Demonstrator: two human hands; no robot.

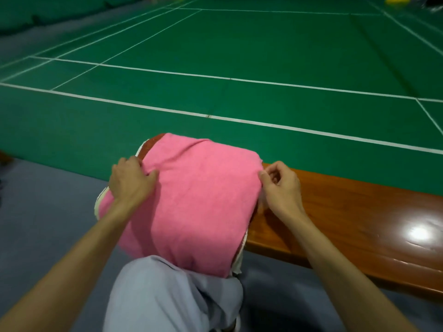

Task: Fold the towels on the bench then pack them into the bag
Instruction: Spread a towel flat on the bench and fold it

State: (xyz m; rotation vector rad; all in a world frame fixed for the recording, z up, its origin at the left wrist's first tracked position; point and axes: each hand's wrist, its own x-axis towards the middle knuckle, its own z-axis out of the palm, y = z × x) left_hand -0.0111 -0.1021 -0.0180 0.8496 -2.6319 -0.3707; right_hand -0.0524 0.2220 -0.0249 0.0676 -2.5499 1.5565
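Leftmost, left hand (130,180) with fingers curled over the left edge of the pink towel (203,200), thumb pressed on top. Centre, towel draped in a rough panel over a red, white-trimmed object (148,146), possibly the bag; rightward, right hand (281,188) pinching the towel's right edge between thumb and forefinger, wooden surface (359,212) running off beyond. Judged early to midway: fold of this towel unfinished, packing not yet evident, no other towels in view.
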